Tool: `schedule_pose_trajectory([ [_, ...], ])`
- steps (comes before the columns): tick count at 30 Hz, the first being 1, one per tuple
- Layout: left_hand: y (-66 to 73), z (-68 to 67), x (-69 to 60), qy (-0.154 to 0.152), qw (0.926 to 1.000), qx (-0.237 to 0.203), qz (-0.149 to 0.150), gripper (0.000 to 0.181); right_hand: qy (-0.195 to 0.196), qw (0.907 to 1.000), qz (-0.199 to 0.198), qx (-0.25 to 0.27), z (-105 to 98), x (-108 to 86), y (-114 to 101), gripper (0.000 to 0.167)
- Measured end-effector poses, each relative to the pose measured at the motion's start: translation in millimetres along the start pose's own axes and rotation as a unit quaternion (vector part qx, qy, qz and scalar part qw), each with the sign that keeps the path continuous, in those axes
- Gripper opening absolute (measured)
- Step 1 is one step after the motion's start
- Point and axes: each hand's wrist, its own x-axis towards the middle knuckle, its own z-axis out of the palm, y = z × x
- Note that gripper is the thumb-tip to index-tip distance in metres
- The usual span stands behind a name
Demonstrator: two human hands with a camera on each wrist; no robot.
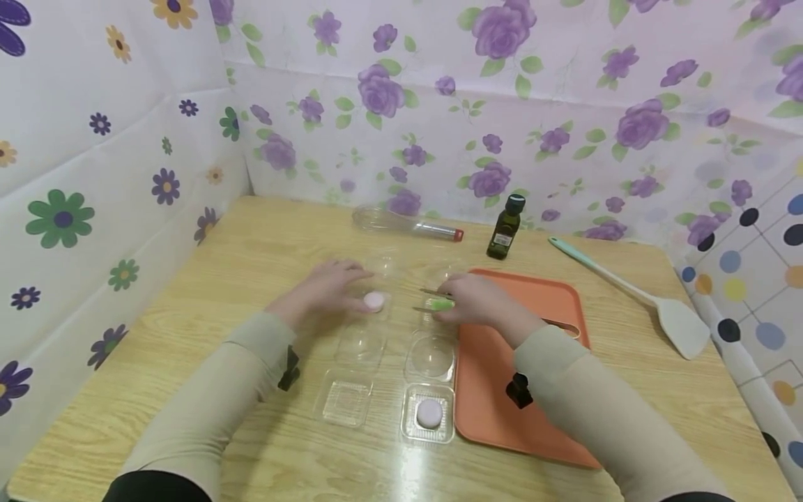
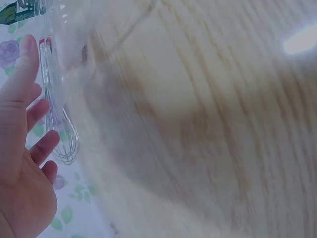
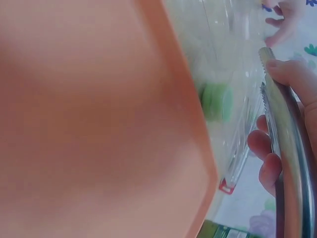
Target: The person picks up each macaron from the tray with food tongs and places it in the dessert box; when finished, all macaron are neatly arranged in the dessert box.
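Observation:
My right hand (image 1: 473,300) holds metal tongs (image 3: 293,163). The tips of the tongs stand apart, around or just above a green macaron (image 1: 441,305) in a clear plastic box. In the right wrist view, the thumb lies along one arm and fingers along the other. My left hand (image 1: 327,289) reaches beside a clear box with a pink macaron (image 1: 373,301), its fingers loosely spread and holding nothing; whether the thumb touches the box I cannot tell. Nearer me, a lilac macaron (image 1: 429,413) sits in another box, left of an open clear container (image 1: 345,399).
An orange tray (image 1: 486,390) lies under my right forearm. Behind are a whisk (image 1: 408,224) and a dark green bottle (image 1: 505,229). A white turner (image 1: 680,324) with a mint handle end lies at the right. Clear domed lids (image 1: 431,355) stand between the boxes.

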Motion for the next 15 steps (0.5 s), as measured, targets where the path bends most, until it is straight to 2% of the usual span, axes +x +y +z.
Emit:
schedule_pose_trajectory([
  [5,-3.1,-1.9,-6.4,-0.007,0.9997,0.023,0.002,0.079,0.01,0.9999,0.003,-0.002,0.7,-9.1,10.8,0.043],
  [8,-4.4,-1.4,-13.1,-0.018,0.9996,0.02,0.0,0.085,0.014,0.9999,0.003,0.0,2.7,-14.2,17.9,0.04],
  [12,-2.8,0.4,-22.0,-0.031,0.9994,0.013,0.011,0.088,0.021,0.9995,0.009,0.024,5.5,-23.4,28.9,0.038],
  [15,0.4,3.4,-27.6,-0.041,0.9987,0.016,0.026,0.089,0.02,0.9977,0.028,0.058,6.0,-35.3,39.1,0.04],
])
